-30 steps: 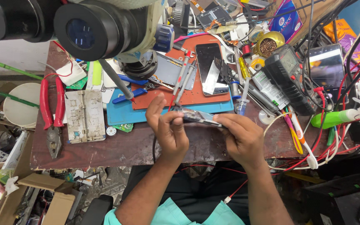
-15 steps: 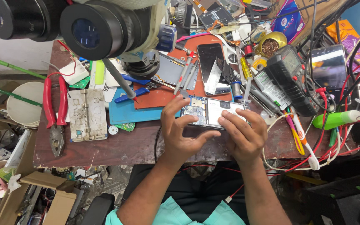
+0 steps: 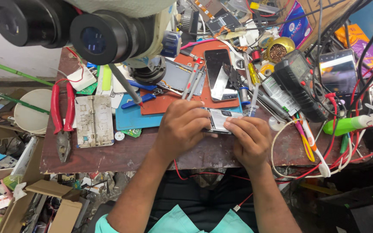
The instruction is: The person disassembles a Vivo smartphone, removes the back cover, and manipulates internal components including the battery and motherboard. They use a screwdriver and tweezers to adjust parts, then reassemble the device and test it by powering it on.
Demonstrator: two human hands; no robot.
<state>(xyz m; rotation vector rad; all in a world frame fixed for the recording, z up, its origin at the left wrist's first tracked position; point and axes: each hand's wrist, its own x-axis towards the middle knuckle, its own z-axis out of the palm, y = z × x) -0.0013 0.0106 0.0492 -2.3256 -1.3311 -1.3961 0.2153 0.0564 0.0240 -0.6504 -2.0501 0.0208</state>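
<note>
Since a second ago we have laid the opened phone (image 3: 223, 120) flat near the bench's (image 3: 130, 153) front edge, left hand (image 3: 182, 127) and right hand (image 3: 250, 138) both pinching it.

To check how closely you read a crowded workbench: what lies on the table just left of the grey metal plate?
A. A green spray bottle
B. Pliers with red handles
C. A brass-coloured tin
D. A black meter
B: the pliers with red handles lie right beside the left edge of the grey metal plate, while the spray bottle, meter and tin all sit on the far right side of the table.
</note>
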